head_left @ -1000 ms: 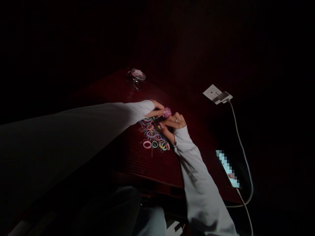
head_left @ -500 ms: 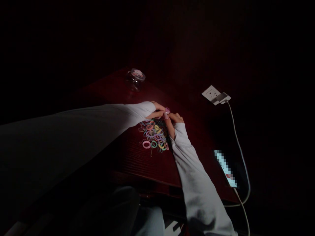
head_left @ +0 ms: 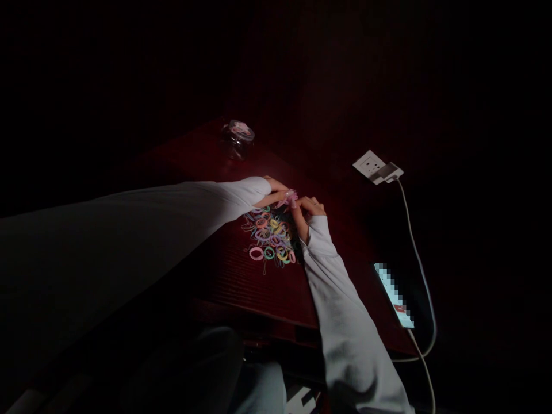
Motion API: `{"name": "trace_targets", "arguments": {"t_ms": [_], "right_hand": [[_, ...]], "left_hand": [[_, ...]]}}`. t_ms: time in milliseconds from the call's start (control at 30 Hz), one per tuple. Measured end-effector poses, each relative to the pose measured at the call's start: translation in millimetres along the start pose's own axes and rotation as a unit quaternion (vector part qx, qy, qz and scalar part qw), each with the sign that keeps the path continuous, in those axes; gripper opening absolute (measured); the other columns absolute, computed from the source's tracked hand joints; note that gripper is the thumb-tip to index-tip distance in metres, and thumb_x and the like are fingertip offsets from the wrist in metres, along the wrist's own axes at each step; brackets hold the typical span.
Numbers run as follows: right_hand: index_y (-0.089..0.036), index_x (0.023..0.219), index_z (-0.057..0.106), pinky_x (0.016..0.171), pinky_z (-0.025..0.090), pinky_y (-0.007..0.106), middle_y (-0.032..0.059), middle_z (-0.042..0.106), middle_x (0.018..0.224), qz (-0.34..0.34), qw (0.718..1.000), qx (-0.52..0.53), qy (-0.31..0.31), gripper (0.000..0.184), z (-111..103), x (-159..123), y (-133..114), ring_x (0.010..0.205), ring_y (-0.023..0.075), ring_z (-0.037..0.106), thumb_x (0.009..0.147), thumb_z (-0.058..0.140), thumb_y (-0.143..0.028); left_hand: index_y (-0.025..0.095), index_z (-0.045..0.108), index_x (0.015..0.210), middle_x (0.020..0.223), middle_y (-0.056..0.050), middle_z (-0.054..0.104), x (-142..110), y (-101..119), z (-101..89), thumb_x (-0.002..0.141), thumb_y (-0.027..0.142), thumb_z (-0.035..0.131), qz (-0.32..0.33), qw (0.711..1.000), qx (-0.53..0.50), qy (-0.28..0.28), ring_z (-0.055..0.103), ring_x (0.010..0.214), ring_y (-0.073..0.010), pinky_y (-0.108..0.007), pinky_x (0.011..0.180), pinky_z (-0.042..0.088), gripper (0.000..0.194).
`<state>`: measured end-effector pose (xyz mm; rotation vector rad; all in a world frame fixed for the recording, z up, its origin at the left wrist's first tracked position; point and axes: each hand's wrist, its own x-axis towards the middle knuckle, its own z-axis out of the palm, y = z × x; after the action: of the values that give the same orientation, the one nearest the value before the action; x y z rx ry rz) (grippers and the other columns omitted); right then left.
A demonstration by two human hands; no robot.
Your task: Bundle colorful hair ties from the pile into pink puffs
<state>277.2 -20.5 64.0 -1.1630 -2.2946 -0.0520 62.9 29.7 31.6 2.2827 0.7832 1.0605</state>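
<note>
My left hand [head_left: 276,191] reaches in above a pile of coloured hair ties [head_left: 271,233], its fingers closed on a pink hair tie [head_left: 286,199] with a frilly edge. From the other side my right hand [head_left: 309,208] pinches the same pink hair tie between thumb and fingers; a ring shows on one finger. The fingertips of both hands meet there, partly covering it. In the pile lie pink, green, yellow, purple and orange loops along with thin bands, directly below and nearer me than the hands.
A clear lidded jar [head_left: 238,140] stands on the dark red table [head_left: 259,293] beyond my hands. To the right lies a phone [head_left: 394,296] with a lit screen and a cable [head_left: 416,247]. A charger [head_left: 390,172] sits in a white socket plate [head_left: 368,165]. The surroundings are very dark.
The pink hair tie looks more stretched out to the left between my fingers. My right hand has shifted slightly right. The pile and jar stay put.
</note>
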Motion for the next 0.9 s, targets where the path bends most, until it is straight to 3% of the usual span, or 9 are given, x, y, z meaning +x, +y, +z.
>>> {"name": "trace_targets", "arguments": {"t_ms": [300,600,733,900], "right_hand": [[-0.026,0.090,0.075,0.095,0.042,0.038,0.0021,0.069,0.083,-0.020,0.998,-0.048,0.021,0.050,-0.2,-0.3,10.5,0.087,0.0215,0.060,0.114,0.042,-0.055],[-0.027,0.095,0.079,0.091,0.040,0.041,0.0047,0.067,0.085,0.078,0.969,-0.115,0.202,0.049,-16.9,2.8,66.7,0.091,0.0256,0.057,0.111,0.045,-0.060],[-0.027,0.090,0.082,0.092,0.041,0.045,0.0084,0.067,0.093,0.122,0.954,-0.107,0.251,0.051,0.9,5.1,84.4,0.098,0.0289,0.051,0.106,0.053,-0.065],[-0.028,0.091,0.087,0.103,0.039,0.058,0.0144,0.066,0.136,0.116,0.974,-0.107,0.163,0.053,28.6,2.0,80.8,0.116,0.0337,0.042,0.104,0.054,-0.067]], "left_hand": [[0.020,0.074,0.079,0.071,-0.003,0.066,-2.5,10.2,-9.5,0.110,0.048,0.044,-0.025,0.998,0.054,-0.016,0.059,0.071,-0.0166,-0.028,0.075,0.043,0.052],[0.018,0.071,0.080,0.071,-0.001,0.056,-0.9,9.1,-7.8,0.107,0.046,0.046,-0.032,0.997,0.066,0.002,0.049,0.071,-0.0160,-0.029,0.072,0.037,0.046],[0.019,0.065,0.074,0.067,0.000,0.048,5.4,1.2,-2.3,0.104,0.039,0.049,-0.048,0.995,0.090,0.006,0.042,0.068,-0.0160,-0.031,0.071,0.033,0.039],[0.020,0.064,0.074,0.069,0.000,0.051,4.9,0.4,-3.7,0.104,0.039,0.049,-0.052,0.995,0.084,-0.011,0.043,0.069,-0.0164,-0.031,0.071,0.034,0.039]]}}
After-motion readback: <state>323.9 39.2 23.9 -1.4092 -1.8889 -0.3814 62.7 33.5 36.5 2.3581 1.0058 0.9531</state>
